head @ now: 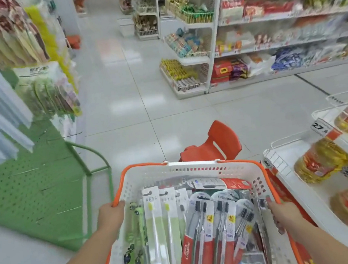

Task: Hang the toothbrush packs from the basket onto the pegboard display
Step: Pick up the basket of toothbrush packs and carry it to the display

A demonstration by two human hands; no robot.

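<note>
An orange plastic chair (pixel 214 143) stands on the pale tiled floor (pixel 134 106), just beyond the hands. Farther ahead and to the right of the right hand, white shelves (pixel 286 17) carry snack packets in red, yellow and blue. Close beside the right hand, a white wire-edged shelf (pixel 283 161) holds bags in yellow and red (pixel 318 162), with a price tag reading 27 (pixel 319 127)
</note>
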